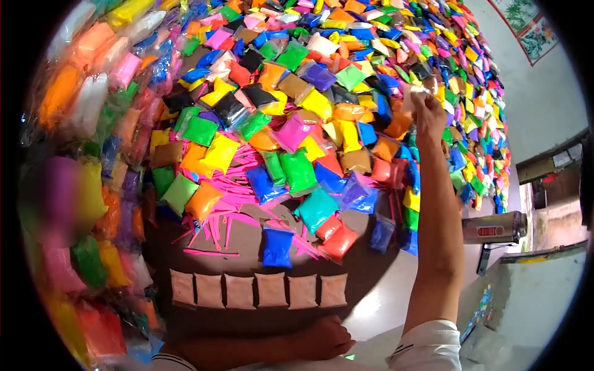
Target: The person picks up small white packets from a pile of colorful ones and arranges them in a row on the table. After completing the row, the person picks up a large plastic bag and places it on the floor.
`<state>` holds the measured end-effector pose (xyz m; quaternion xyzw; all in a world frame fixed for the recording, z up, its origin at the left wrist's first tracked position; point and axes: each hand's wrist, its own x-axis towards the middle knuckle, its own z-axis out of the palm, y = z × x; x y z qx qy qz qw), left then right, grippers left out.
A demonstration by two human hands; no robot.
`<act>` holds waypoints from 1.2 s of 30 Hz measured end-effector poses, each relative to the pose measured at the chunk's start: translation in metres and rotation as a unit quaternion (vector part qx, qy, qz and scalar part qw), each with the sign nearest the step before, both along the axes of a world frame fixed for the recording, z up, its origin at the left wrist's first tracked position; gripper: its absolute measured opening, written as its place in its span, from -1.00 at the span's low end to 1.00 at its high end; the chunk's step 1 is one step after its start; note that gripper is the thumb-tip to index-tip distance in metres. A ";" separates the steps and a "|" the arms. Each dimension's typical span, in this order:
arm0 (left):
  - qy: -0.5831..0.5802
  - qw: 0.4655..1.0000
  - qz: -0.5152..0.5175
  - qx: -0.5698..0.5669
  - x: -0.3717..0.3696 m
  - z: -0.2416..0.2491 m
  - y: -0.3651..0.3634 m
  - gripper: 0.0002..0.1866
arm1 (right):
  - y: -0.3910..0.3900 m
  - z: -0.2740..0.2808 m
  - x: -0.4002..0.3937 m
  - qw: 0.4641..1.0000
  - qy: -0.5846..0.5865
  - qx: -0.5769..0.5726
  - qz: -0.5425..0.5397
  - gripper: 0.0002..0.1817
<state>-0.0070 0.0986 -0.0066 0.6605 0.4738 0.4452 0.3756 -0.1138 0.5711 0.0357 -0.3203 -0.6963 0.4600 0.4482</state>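
Observation:
My right hand (428, 114) reaches far out over the right side of a large heap of small coloured clay-like packets. Its fingers pinch a pale pink packet (408, 99). My left hand (326, 338) rests at the near edge, curled into a loose fist, with nothing visible in it. Just beyond that hand, several pale peach packets (239, 292) lie flat in a straight side-by-side row. A blue packet (277, 246) sits above the row, and a red packet (339, 241) lies to its right.
Pink plastic sticks (229, 216) are scattered under the front of the heap. Larger bagged packets (93, 111) are stacked along the left. A metal cylinder (492, 227), possibly a flask, lies at the right beyond my forearm. Framed pictures (537, 38) hang on the wall.

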 end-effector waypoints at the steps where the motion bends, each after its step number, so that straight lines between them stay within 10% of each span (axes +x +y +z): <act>1: -0.011 1.000 0.022 0.015 0.003 -0.004 0.000 -0.69 | -0.022 0.013 0.019 0.999 -0.011 -0.019 0.024 -0.79; 6: 0.103 0.991 0.023 0.087 -0.001 -0.006 0.000 -0.67 | -0.158 0.055 0.120 0.984 -0.015 -0.131 0.117 -0.77; 17: -0.077 0.995 0.031 -0.050 -0.006 0.018 -0.001 -0.73 | -0.389 0.023 0.274 0.938 -0.043 -0.303 0.160 -0.68; 36: -0.020 0.999 0.034 -0.018 -0.002 -0.002 0.001 -0.57 | -0.398 0.003 0.261 0.952 -0.023 -0.276 0.130 -0.73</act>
